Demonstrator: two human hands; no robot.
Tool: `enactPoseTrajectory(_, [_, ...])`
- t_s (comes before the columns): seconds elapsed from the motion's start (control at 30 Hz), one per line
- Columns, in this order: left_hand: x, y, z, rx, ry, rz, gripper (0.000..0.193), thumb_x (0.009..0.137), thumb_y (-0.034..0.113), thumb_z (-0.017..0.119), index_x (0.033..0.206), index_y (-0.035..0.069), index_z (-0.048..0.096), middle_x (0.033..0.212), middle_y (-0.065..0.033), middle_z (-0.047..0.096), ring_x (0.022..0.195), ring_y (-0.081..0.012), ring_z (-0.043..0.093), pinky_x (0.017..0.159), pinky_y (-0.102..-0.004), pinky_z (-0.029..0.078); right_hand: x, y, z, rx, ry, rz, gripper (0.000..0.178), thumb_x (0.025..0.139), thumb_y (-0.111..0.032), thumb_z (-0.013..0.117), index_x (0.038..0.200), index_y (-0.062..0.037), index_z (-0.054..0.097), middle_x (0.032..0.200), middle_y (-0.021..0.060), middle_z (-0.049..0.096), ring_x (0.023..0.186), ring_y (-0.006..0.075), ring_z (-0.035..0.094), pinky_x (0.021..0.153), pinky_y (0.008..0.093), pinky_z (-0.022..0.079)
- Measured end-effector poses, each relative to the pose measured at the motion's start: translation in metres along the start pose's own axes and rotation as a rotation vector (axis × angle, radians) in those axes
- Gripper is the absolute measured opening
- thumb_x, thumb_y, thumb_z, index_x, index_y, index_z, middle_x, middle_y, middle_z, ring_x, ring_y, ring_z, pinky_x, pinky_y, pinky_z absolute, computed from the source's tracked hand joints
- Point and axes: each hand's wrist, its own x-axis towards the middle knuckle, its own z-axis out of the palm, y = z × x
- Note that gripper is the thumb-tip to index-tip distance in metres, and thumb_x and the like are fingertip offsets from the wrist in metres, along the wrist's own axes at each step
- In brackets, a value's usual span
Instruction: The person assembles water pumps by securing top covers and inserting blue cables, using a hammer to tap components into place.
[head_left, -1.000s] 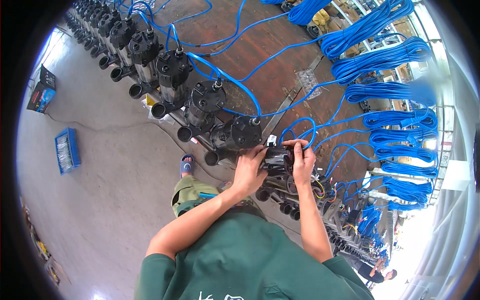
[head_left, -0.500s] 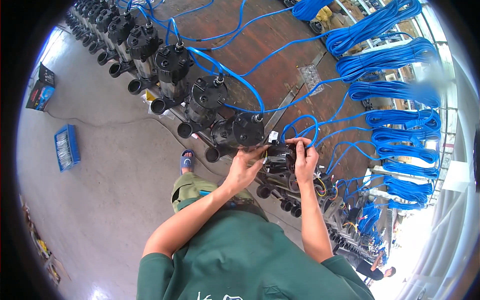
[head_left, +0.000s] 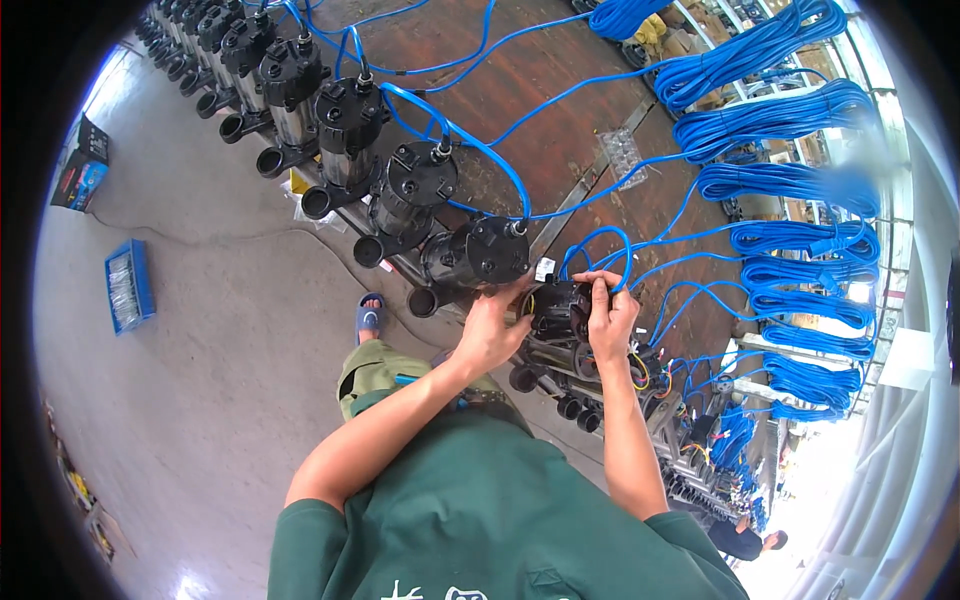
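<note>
Between my hands is a black pump cover [head_left: 562, 308] with a blue cable [head_left: 629, 262] looping up from it. My right hand [head_left: 611, 318] grips the cover's right side, thumb on the near face and fingers over its far edge. My left hand [head_left: 488, 335] is closed at the cover's left side, its thumb by a thin yellow-green wire [head_left: 529, 303]. The left fingertips are partly hidden, and what they pinch cannot be made out. Just beyond that hand stands a dark pump [head_left: 478, 252] with a round black top. A small white tag [head_left: 545, 269] sits beside the cover.
A row of upright pumps [head_left: 345, 130] runs away to the far left along a brown bench [head_left: 560, 120]. Coiled blue cables [head_left: 790, 120] hang on a rack at right. A blue crate [head_left: 147, 285] and a dark box [head_left: 82, 165] stand on the floor. Another person [head_left: 738, 540] is at lower right.
My left hand's fingers have curled in more and its thumb has shifted slightly at the cover's left side. The white piece near that thumb no longer shows. The right hand keeps its grip.
</note>
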Motion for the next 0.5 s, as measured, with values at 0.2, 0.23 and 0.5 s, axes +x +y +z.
enactPoseTrajectory(0.2, [-0.021, -0.004, -0.008, 0.058, -0.07, -0.009, 0.079, 0.08, 0.004, 0.072, 0.153, -0.005, 0.043, 0.151, -0.0277, 0.053, 0.142, -0.0391, 0.051, 0.118, -0.0412, 0.04, -0.002, -0.011, 0.001, -0.077, -0.021, -0.08, 0.017, 0.106, -0.011, 0.058, 0.103, -0.0004, 0.071, 0.094, 0.0102, 0.079, 0.081, 0.0213, 0.075, 0.073, 0.0319, 0.055])
enactPoseTrajectory(0.23, [-0.02, -0.002, -0.011, 0.067, -0.096, -0.004, 0.082, 0.08, 0.004, 0.073, 0.154, -0.006, 0.041, 0.153, -0.0279, 0.051, 0.144, -0.0386, 0.049, 0.119, -0.0411, 0.038, -0.003, -0.012, 0.002, -0.061, -0.022, -0.089, 0.017, 0.106, -0.012, 0.058, 0.103, -0.0009, 0.071, 0.094, 0.0102, 0.079, 0.081, 0.0218, 0.075, 0.073, 0.0323, 0.055])
enactPoseTrajectory(0.5, [-0.009, -0.01, -0.012, 0.017, -0.195, -0.017, 0.095, 0.075, 0.005, 0.079, 0.159, -0.005, 0.036, 0.158, -0.0273, 0.046, 0.147, -0.0338, 0.047, 0.121, -0.0389, 0.037, -0.011, -0.03, 0.006, -0.084, -0.015, -0.097, 0.015, 0.105, -0.013, 0.06, 0.103, -0.0037, 0.072, 0.093, 0.0107, 0.077, 0.08, 0.0279, 0.074, 0.073, 0.035, 0.056])
